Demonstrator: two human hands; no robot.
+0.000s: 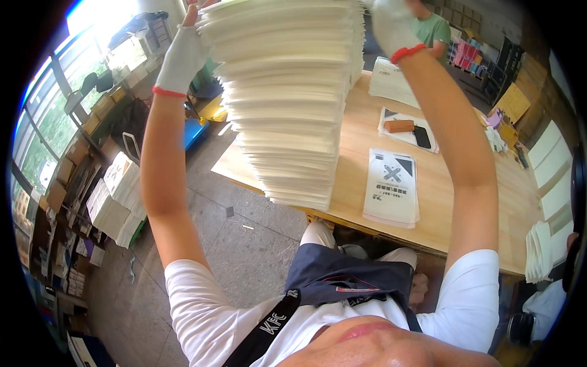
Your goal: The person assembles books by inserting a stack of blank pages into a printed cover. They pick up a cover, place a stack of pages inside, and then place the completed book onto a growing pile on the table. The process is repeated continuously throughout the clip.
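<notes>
A very tall stack of white paper sheets, bound-looking in thin layers, rises from the table's near left corner past the upper edge of the view. My left hand, in a white glove with a red cuff, is raised against its upper left side. Its fingertips meet the paper edges, closed on them as far as they show. On the other side, my right hand, gloved alike, reaches up beside the top of the stack. The picture's edge cuts off its fingers, so their grip is hidden.
The wooden table bears printed booklets, a brown case, a black phone and another paper pile. A person in green stands beyond. Paper stacks and shelves line the left.
</notes>
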